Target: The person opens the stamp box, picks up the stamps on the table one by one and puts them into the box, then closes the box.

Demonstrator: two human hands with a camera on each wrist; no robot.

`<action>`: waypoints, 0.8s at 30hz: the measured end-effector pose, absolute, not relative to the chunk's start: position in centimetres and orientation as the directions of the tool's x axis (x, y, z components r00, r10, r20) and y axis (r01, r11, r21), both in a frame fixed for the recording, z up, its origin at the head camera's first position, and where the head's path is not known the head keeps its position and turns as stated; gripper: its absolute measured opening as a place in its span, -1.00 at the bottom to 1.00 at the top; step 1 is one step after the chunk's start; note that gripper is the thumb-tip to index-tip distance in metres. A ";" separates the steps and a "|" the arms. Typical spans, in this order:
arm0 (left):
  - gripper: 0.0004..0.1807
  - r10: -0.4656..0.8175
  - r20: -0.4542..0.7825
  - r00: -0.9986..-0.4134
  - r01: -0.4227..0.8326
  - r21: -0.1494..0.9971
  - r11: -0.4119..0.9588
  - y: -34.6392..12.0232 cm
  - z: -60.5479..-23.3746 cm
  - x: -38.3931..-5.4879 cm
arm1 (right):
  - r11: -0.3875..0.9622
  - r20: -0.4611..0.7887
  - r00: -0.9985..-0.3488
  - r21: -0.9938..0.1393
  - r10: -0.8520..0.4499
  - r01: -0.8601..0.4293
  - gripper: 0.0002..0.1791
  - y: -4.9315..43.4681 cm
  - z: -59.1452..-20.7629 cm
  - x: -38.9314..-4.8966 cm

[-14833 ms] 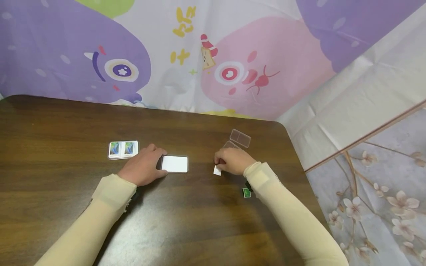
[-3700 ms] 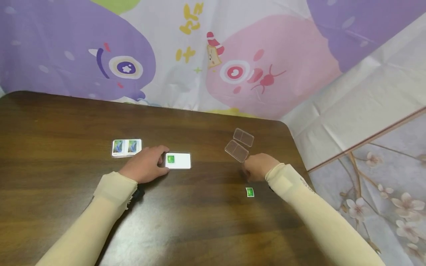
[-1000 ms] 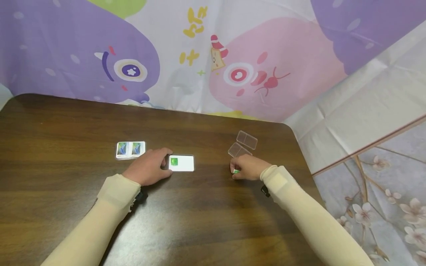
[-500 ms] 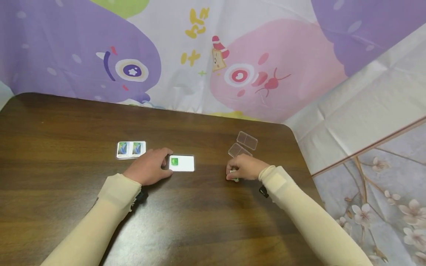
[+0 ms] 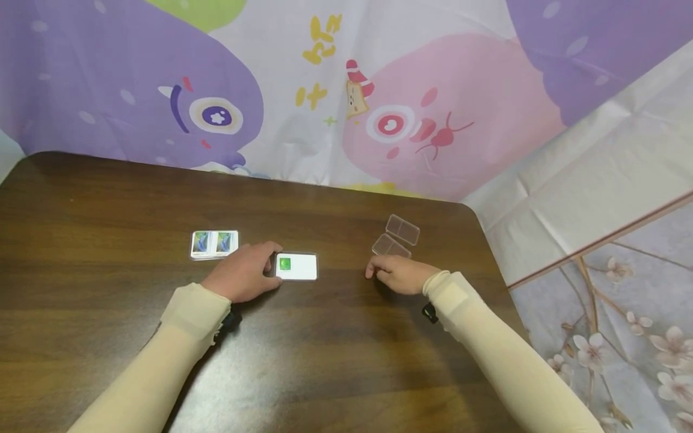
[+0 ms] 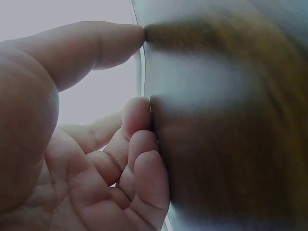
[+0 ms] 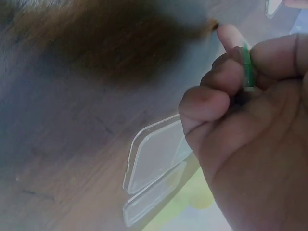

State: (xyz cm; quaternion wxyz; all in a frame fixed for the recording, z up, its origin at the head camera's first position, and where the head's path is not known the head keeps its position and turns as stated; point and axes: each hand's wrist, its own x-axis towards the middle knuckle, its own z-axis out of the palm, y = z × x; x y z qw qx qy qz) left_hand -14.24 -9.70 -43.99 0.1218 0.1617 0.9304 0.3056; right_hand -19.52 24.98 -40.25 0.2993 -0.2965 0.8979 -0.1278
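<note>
Pinching a green piece [image 7: 248, 67], the right hand [image 5: 403, 273] is near clear cases [image 5: 402, 230]

Left hand [image 6: 77, 163] at a brown tabletop [image 6: 231, 154], palm in view.
The thumb [image 6: 96, 48], held apart from the bent fingers [image 6: 151, 175], reaches a thin pale line [image 6: 143, 72], perhaps a clear edge; the tabletop beyond is blurred.
</note>
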 end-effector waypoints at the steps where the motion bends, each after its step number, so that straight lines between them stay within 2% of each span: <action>1: -0.30 0.375 -0.129 -0.918 0.226 0.608 0.762 -9.7 -44.0 -14.2 | 0.790 -0.466 -0.640 -0.411 -0.612 -0.456 -0.70 25.0 -40.3 -19.5; 5: -0.30 0.377 -0.126 -0.918 0.230 0.605 0.762 -9.7 -44.0 -14.3 | 0.758 -0.433 -0.626 -0.439 -0.649 -0.482 -0.76 25.2 -40.7 -19.6; 11: -0.31 0.379 -0.124 -0.917 0.233 0.604 0.762 -9.7 -44.1 -14.3 | 0.735 -0.363 -0.651 -0.465 -0.667 -0.493 -0.95 25.2 -41.0 -19.7; 24: -0.31 0.379 -0.125 -0.917 0.231 0.608 0.760 -9.7 -44.1 -14.3 | 0.771 -0.311 -0.723 -0.420 -0.617 -0.478 -0.86 25.3 -41.7 -20.0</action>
